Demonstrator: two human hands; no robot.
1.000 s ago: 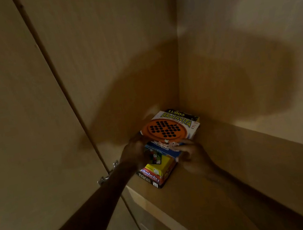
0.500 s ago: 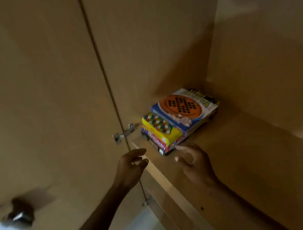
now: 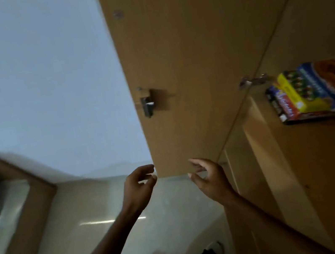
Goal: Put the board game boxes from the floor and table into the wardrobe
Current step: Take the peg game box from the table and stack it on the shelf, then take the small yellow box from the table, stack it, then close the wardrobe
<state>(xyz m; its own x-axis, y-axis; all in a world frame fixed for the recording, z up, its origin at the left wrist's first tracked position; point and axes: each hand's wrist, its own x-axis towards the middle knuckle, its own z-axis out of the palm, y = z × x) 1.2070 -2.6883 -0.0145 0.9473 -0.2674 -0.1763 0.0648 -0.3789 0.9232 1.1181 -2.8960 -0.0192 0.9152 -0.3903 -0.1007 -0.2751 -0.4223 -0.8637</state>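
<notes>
A stack of board game boxes point(image 3: 320, 90) lies on the wardrobe shelf point(image 3: 327, 162) at the right edge of the head view; a yellow box and a blue-and-orange box are on top. My left hand point(image 3: 138, 187) and my right hand point(image 3: 209, 177) hang in the air below the open wardrobe door point(image 3: 183, 57). Both are empty with loosely curled fingers. They are well clear of the stack, down and to its left.
The open door carries a metal latch point(image 3: 147, 105) and a hinge point(image 3: 253, 81) near the shelf. Pale tiled floor point(image 3: 102, 222) lies below, with my feet at the bottom. A brown wooden frame point(image 3: 20, 218) runs along the left. A white wall fills the upper left.
My hands let go of the stack and drew back out of the wardrobe. The view swung left and down, so the boxes now sit at the right edge.
</notes>
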